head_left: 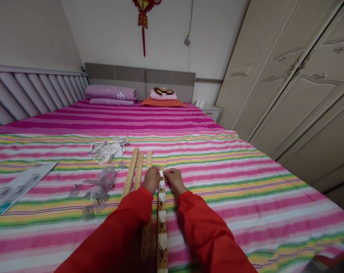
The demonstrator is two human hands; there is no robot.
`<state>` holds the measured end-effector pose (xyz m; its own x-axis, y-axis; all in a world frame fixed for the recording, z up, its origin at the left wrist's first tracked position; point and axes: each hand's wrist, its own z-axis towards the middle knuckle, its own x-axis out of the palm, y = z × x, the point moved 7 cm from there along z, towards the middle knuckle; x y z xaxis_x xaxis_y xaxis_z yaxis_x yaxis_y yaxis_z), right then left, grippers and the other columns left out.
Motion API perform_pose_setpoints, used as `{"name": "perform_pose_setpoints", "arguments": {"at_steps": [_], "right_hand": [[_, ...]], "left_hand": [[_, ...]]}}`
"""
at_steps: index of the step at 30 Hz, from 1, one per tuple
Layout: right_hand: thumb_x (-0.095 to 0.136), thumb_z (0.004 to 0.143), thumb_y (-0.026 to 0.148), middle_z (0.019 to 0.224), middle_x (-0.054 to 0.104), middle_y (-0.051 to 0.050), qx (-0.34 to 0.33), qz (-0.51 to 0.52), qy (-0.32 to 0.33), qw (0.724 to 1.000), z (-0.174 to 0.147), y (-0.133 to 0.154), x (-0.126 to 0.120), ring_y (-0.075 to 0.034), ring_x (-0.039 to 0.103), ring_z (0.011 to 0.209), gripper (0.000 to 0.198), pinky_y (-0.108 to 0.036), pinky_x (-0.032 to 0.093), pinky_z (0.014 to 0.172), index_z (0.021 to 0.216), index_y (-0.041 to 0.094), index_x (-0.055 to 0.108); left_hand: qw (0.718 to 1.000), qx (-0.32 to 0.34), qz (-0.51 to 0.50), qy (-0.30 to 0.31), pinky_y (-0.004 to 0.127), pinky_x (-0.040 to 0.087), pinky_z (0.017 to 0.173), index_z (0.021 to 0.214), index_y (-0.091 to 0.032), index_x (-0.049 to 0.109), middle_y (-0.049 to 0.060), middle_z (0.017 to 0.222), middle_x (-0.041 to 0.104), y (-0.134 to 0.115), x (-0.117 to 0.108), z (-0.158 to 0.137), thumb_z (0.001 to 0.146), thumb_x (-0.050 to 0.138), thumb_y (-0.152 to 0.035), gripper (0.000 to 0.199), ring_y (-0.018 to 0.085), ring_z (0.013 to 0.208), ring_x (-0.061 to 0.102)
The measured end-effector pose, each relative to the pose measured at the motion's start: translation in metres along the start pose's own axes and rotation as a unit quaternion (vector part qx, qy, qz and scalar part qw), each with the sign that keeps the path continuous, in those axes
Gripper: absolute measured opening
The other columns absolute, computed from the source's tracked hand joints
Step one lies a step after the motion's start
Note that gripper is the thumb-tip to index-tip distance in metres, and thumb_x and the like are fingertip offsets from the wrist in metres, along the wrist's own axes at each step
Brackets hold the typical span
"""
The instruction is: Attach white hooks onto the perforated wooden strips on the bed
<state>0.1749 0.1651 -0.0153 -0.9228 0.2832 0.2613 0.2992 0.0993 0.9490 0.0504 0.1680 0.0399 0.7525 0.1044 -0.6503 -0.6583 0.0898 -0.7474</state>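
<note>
A long wooden strip with holes (164, 206) lies lengthwise before me on the striped cloth. Several white hooks (162, 217) with metal loops sit in a row along it. Close to its far end is a small white hook (161, 173), held between my two hands. My left hand (152, 179) is closed, its fingertips at the hook's left side. From the right, my right hand (174, 180) pinches its edge with thumb and finger. Left of the strip lie more perforated wooden strips (130, 172), partly hidden by my left sleeve.
Clear plastic packets (100, 189) lie scattered left of the strips, with crumpled wrappers (108, 149) behind them. A long flat package (21, 185) rests at the far left. Beyond are folded bedding (112, 93) and a headboard (169, 77); a wardrobe (288, 87) stands at right.
</note>
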Motion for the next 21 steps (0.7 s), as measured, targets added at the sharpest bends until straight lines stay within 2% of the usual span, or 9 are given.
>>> {"name": "perform_pose_setpoints", "arguments": {"at_steps": [5, 11, 15, 21], "right_hand": [[0.063, 0.052, 0.021, 0.038, 0.051, 0.006, -0.002, -0.009, -0.004, 1.000, 0.001, -0.002, 0.000, -0.009, 0.045, 0.037, 0.009, -0.021, 0.036, 0.037, 0.054, 0.017, 0.055], [0.062, 0.052, 0.021, 0.038, 0.051, 0.006, -0.006, -0.011, -0.008, 1.000, 0.000, -0.003, 0.000, -0.009, 0.045, 0.036, 0.008, -0.021, 0.036, 0.037, 0.055, 0.018, 0.055], [0.063, 0.052, 0.022, 0.039, 0.051, 0.006, -0.011, -0.014, -0.012, 1.000, 0.001, -0.004, -0.001, -0.010, 0.046, 0.037, 0.009, -0.021, 0.037, 0.038, 0.055, 0.018, 0.054], [0.061, 0.052, 0.023, 0.039, 0.049, 0.008, -0.014, -0.032, -0.021, 0.999, 0.004, -0.011, -0.004, -0.009, 0.045, 0.036, 0.012, -0.021, 0.037, 0.038, 0.058, 0.019, 0.051]], "left_hand": [[1.000, 0.022, 0.003, -0.007, 0.025, 0.044, 0.076, 0.078, -0.013, 0.067, 0.007, 0.078, 0.067, 0.001, 0.002, 0.001, 0.070, 0.049, 0.000, 0.023, 0.016, 0.078, 0.059], [0.998, 0.050, -0.037, -0.002, 0.026, 0.045, 0.072, 0.076, -0.015, 0.068, 0.003, 0.072, 0.065, 0.004, 0.003, -0.002, 0.072, 0.048, -0.005, 0.023, 0.015, 0.071, 0.058], [0.993, 0.113, 0.015, 0.032, 0.027, 0.043, 0.077, 0.074, -0.016, 0.071, 0.006, 0.075, 0.063, -0.001, 0.005, -0.007, 0.077, 0.047, -0.009, 0.025, 0.017, 0.078, 0.058], [0.981, 0.147, 0.094, 0.082, 0.026, 0.042, 0.072, 0.078, -0.015, 0.070, 0.007, 0.080, 0.058, -0.001, 0.013, -0.009, 0.085, 0.043, -0.016, 0.028, 0.016, 0.077, 0.055]]}}
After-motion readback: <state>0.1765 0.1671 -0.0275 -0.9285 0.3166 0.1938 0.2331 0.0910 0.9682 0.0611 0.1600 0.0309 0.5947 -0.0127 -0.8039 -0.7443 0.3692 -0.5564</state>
